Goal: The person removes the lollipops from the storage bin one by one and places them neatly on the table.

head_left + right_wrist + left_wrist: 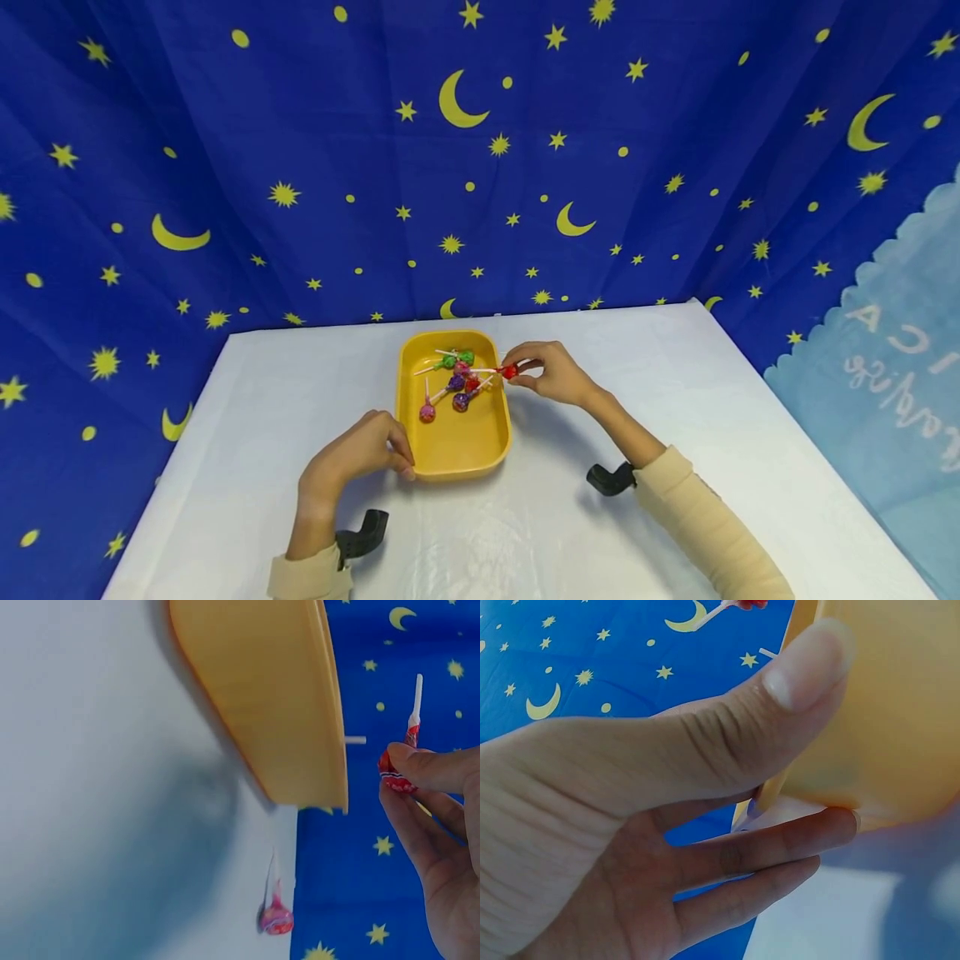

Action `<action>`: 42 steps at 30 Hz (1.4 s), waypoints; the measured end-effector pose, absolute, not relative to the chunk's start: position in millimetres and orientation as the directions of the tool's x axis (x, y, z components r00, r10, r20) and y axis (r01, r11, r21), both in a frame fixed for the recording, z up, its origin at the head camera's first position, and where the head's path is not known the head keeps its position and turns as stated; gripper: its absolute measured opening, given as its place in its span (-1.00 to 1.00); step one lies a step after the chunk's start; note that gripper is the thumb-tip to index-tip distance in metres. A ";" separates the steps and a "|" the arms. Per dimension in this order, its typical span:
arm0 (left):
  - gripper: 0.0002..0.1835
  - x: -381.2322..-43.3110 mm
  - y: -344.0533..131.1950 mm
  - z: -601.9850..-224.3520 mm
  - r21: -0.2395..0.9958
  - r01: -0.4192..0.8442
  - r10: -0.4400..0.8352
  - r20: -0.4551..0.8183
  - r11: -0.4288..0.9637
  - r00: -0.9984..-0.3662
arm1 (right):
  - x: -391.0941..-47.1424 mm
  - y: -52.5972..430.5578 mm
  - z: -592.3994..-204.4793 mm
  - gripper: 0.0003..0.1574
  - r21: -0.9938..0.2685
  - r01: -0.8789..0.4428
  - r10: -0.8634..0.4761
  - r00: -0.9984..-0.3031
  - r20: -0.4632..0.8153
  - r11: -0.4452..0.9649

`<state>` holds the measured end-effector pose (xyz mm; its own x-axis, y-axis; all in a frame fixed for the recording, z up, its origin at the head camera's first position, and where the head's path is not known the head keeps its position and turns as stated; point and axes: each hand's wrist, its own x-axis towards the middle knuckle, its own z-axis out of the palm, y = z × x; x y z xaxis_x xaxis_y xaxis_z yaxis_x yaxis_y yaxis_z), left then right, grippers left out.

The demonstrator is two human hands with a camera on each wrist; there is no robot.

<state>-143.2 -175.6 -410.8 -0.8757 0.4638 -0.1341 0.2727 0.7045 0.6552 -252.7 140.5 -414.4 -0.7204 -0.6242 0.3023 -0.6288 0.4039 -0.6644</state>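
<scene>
While the right hand (551, 372) pinches a red wrapped lollipop (510, 372) by its head just above the right rim of the yellow plastic tray (459, 442), the left hand (360, 454) grips the tray's near left corner. A loose pinch could drop the sweet onto the white table (712, 433). Other lollipops (453, 382) crowd the tray's far end; another red lollipop (276, 915) lies on the table beside the tray.

Smooth, matt yellow plastic for the tray (452, 446). Glossy, crinkled wrappers on the lollipops (457, 382), with thin white sticks. Shiny, slightly wrinkled white sheeting over the table (675, 433). Soft printed blue cloth as backdrop (315, 183).
</scene>
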 end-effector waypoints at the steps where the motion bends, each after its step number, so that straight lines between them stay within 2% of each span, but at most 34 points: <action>1: -0.90 -143.2 -175.6 -410.6 0.655 0.274 0.464 -0.132 0.704 -0.876 | -253.7 142.9 -415.2 -0.70 -0.670 -0.622 -0.613 -0.729 0.305 0.406; 10: -0.91 -143.6 -175.0 -410.1 0.663 0.260 0.461 -0.145 0.702 -0.876 | -262.8 161.8 -427.3 -0.67 -0.705 -0.552 -0.527 -0.798 0.292 0.446; 22: -0.90 -142.3 -174.3 -409.8 0.660 0.242 0.441 -0.151 0.712 -0.885 | -273.1 174.1 -448.7 -0.70 -0.682 -0.555 -0.489 -0.812 0.319 0.477; 33: -0.89 -141.4 -172.9 -409.6 0.660 0.236 0.432 -0.148 0.713 -0.890 | -279.7 181.7 -471.4 -0.72 -0.664 -0.478 -0.437 -0.866 0.244 0.575; 42: -0.87 -140.6 -172.7 -409.4 0.654 0.223 0.419 -0.159 0.723 -0.894 | -281.9 182.3 -475.8 -0.75 -0.668 -0.462 -0.441 -0.871 0.218 0.583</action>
